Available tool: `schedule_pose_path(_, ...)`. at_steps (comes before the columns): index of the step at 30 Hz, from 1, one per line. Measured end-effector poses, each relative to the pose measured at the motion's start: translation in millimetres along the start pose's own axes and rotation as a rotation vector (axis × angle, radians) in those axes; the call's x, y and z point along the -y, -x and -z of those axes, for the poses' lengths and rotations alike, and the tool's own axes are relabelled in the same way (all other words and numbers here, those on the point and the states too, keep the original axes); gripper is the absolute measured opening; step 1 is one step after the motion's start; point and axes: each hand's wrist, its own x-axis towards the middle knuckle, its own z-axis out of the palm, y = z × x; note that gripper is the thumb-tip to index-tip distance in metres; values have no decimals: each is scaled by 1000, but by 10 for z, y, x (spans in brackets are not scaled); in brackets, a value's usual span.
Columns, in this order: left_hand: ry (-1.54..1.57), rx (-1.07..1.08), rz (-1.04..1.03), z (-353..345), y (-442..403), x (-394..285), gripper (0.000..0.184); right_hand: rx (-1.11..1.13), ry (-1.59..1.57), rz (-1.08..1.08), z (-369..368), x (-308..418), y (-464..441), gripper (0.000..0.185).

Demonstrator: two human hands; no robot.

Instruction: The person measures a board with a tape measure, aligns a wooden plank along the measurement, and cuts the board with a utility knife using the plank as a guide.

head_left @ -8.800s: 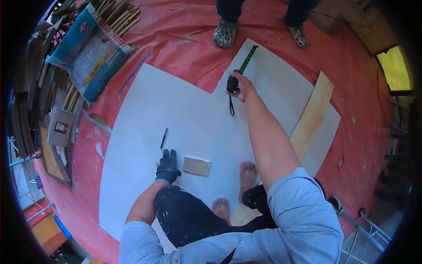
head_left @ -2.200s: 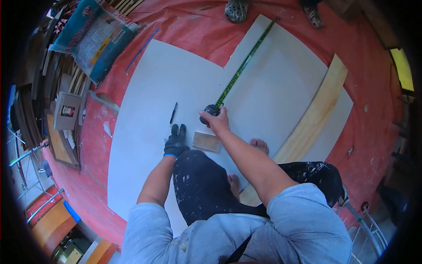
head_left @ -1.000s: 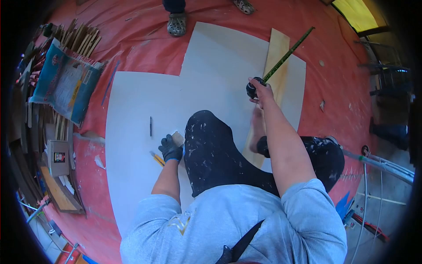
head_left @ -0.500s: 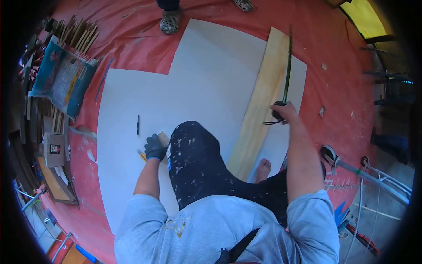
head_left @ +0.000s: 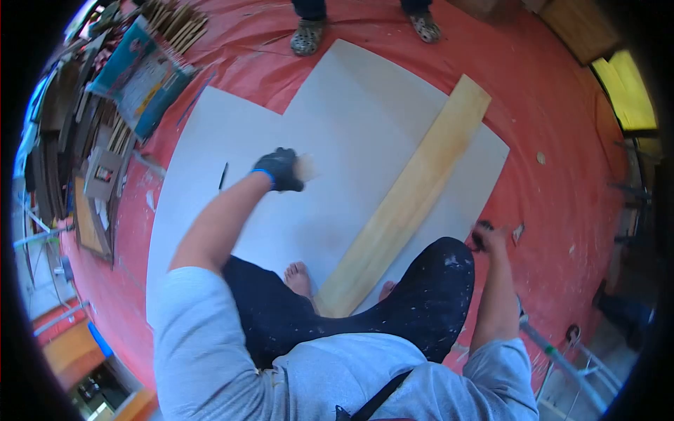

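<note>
The gloved left hand (head_left: 279, 170) is gripping a block (head_left: 307, 168), board (head_left: 344, 126) stretching toward the plank (head_left: 407, 193); beyond the board's right edge, the right hand (head_left: 496, 240) is clutching a tape measure (head_left: 481, 236).

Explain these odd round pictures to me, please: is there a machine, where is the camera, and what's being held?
There is no robot here, just a person working with two hands. One camera, worn on the head, takes every picture, looking forward and down. The gloved left hand seems to grip a small tan block, blurred, above a large white sheet. The bare right hand holds a dark tape measure, also blurred. On the sheet lie a pen and a long wooden plank. Another person's shoes show beyond.
</note>
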Motion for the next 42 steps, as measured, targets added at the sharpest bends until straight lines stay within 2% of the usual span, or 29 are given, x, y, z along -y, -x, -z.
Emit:
schedule_pose_path(2,100,-14,141,-323,-170,-271,83,-18,269,13,-277,134,370,144)
schedule_pose_path(5,276,39,415,-873,-183,-520,88,25,602,78,-661,660,654,143)
schedule_pose_path(8,464,2,691,-1369,-7,-542,94,40,1101,109,-1092,1288,730,141)
schedule_pose_path(9,498,-20,770,-1539,43,-487,96,76,1151,199,-1182,1350,622,139)
schedule_pose_path(11,245,-209,819,-1722,288,-598,99,140,1242,362,-1343,1339,422,136)
schedule_pose_path(12,121,-302,833,-1807,391,-709,100,126,1153,370,-1435,1282,365,135)
schedule_pose_path(14,395,-141,522,-1988,427,-980,104,94,973,394,-1619,1139,203,132)
schedule_pose_path(15,521,-62,360,-2086,460,-1157,106,121,1007,457,-1642,1139,166,131)
schedule_pose_path(16,520,-63,293,-2224,534,-1463,99,149,1042,513,-1640,1114,145,130)
schedule_pose_path(17,547,-8,257,-2242,643,-1768,102,176,1082,566,-1596,1076,138,129)
schedule_pose_path(19,621,88,227,-2486,760,-2200,103,201,1041,565,-1534,1124,184,131)
schedule_pose_path(21,430,123,260,-3001,772,-2531,97,209,1018,554,-1495,1148,188,132)
schedule_pose_path(24,335,55,231,-3488,733,-2556,95,217,1011,535,-1574,1153,192,133)
schedule_pose_path(26,156,-123,367,-3634,522,-2388,98,236,1055,537,-1546,1169,181,134)
schedule_pose_path(27,61,-205,430,-3637,445,-2235,100,227,1031,537,-1547,1142,182,134)
schedule_pose_path(29,349,-247,591,-2677,515,-1541,110,211,986,540,-1559,1078,177,134)
schedule_pose_path(31,402,-370,853,-2298,429,-819,122,233,1032,533,-1587,1085,162,136)
schedule_pose_path(33,540,-217,920,-1824,468,-294,127,236,1056,516,-1611,1136,156,136)
schedule_pose_path(35,524,-118,809,-1896,357,11,123,236,1077,490,-1577,1155,176,136)
schedule_pose_path(36,514,-68,754,-1949,272,71,121,220,1073,479,-1595,1187,181,135)
schedule_pose_path(37,514,-115,718,-1940,201,0,117,206,1068,466,-1634,1150,144,135)
schedule_pose_path(40,537,-297,601,-1943,-18,-521,106,203,1073,465,-1595,1145,193,134)
schedule_pose_path(42,641,-357,547,-1686,-150,-1000,101,225,1124,498,-1591,1209,248,134)
